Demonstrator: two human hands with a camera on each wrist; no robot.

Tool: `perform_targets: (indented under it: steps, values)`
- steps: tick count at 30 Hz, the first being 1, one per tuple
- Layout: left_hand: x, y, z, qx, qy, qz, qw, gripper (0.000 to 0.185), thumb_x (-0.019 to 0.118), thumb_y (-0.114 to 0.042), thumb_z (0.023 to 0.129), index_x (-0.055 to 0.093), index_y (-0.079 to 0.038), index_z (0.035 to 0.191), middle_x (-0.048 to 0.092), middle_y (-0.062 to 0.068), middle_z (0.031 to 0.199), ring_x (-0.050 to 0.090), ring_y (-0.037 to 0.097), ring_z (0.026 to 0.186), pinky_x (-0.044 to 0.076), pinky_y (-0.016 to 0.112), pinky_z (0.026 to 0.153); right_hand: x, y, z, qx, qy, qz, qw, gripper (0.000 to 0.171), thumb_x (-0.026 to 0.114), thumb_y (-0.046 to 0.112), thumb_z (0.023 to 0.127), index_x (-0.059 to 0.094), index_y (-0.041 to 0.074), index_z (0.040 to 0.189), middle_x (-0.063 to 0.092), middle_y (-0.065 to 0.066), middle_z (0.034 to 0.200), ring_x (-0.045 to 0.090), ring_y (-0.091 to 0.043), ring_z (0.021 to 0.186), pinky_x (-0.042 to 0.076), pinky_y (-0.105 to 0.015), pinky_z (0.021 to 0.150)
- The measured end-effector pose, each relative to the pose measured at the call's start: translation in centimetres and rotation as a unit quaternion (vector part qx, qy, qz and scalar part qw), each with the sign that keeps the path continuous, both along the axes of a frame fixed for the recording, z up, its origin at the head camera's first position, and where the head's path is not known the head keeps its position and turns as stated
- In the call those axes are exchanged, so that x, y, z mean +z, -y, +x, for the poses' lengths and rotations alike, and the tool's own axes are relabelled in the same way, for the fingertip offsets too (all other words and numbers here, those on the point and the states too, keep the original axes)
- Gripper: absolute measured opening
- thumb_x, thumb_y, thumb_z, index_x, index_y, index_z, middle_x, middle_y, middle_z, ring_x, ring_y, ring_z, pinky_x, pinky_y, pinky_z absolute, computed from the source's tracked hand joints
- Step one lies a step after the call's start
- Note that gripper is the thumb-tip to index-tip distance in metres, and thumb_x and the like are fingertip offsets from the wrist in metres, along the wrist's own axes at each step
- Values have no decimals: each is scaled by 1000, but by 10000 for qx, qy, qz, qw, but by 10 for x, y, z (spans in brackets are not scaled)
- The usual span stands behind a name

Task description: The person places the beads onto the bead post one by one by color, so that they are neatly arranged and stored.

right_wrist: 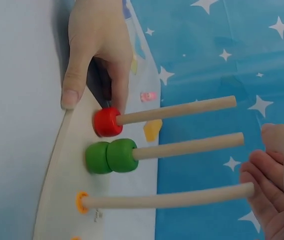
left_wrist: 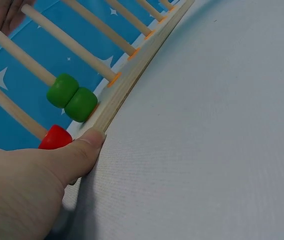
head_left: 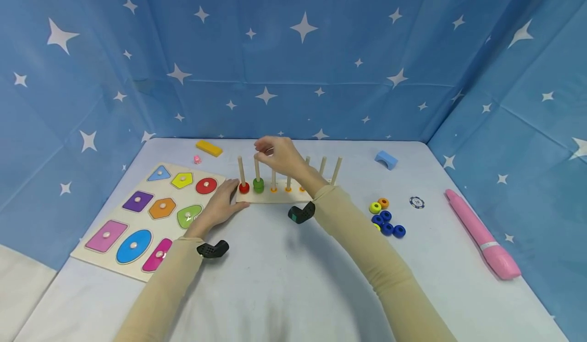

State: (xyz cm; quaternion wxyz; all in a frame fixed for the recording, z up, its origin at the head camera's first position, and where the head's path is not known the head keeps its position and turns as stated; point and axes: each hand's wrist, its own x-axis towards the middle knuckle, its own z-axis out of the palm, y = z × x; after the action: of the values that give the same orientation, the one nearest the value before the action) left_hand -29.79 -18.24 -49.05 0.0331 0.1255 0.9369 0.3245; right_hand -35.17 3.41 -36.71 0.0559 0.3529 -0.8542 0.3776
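Note:
A wooden peg board (head_left: 261, 198) carries a row of upright pegs. One red bead (right_wrist: 108, 122) sits at the foot of the end peg, and two stacked green beads (left_wrist: 72, 97) sit on the second. My left hand (head_left: 223, 204) grips the left end of the board, its thumb (left_wrist: 88, 145) along the front edge. Above the second peg is my right hand (head_left: 281, 154), fingers loosely bent and no bead showing between them. In the right wrist view its fingers (right_wrist: 266, 185) are just beyond the peg tips.
Several blue beads (head_left: 387, 229), yellow beads (head_left: 375, 208) and an orange bead (head_left: 383, 203) lie to the right. Near them are a poker chip (head_left: 417, 202), a blue arch block (head_left: 387, 159) and a pink tapered object (head_left: 481, 234). A shape puzzle board (head_left: 114, 209) lies left, below a yellow block (head_left: 209, 148).

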Motion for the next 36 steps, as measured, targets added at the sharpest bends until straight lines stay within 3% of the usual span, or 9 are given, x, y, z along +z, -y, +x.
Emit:
perform_targets:
  steps: [6, 11, 16, 24, 30, 36]
  values:
    - [1, 0, 0, -35, -13, -37, 10000, 81, 69, -34, 86, 28, 2, 146, 26, 22, 150, 14, 36, 141, 18, 51, 114, 4, -19, 0, -195, 43, -254, 9995, 26, 63, 14, 91, 63, 3, 115, 66, -12, 105, 63, -15, 94, 51, -19, 82]
    - [1, 2, 2, -37, -67, -56, 10000, 81, 70, -33, 86, 28, 4, 145, 27, 23, 149, 15, 37, 140, 17, 50, 114, 6, -47, -3, -630, 355, -626, 9954, 25, 63, 17, 91, 63, 6, 115, 66, -10, 107, 63, -14, 95, 52, -21, 82]
    - [1, 2, 1, -77, -106, -68, 9999, 81, 69, -33, 86, 28, 5, 145, 26, 24, 149, 16, 38, 140, 16, 50, 114, 5, -86, -5, -1122, 121, -888, 9896, 24, 63, 19, 91, 64, 7, 112, 67, -5, 105, 63, -14, 94, 52, -24, 83]
    - [1, 1, -2, -73, -72, -84, 9999, 81, 69, -33, 86, 28, 4, 146, 26, 23, 150, 14, 37, 141, 16, 49, 114, -4, -154, -1, -1729, -99, -1123, 9785, 27, 63, 19, 92, 65, 3, 113, 67, -9, 106, 63, -19, 97, 53, -29, 86]
    - [1, 2, -1, -30, -2, -67, 10000, 81, 70, -33, 86, 28, 3, 145, 26, 23, 150, 14, 37, 141, 16, 49, 114, -20, -200, 15, -2133, 142, -731, 9742, 28, 61, 23, 93, 64, 5, 115, 66, -9, 110, 62, -22, 101, 52, -38, 88]
    - [0, 2, -2, -46, 7, -59, 10000, 82, 70, -34, 86, 28, 2, 146, 25, 22, 150, 13, 36, 141, 16, 50, 114, -49, -241, 30, -2338, 606, -219, 9701, 29, 61, 21, 93, 61, 4, 117, 65, -11, 110, 61, -24, 100, 52, -41, 87]
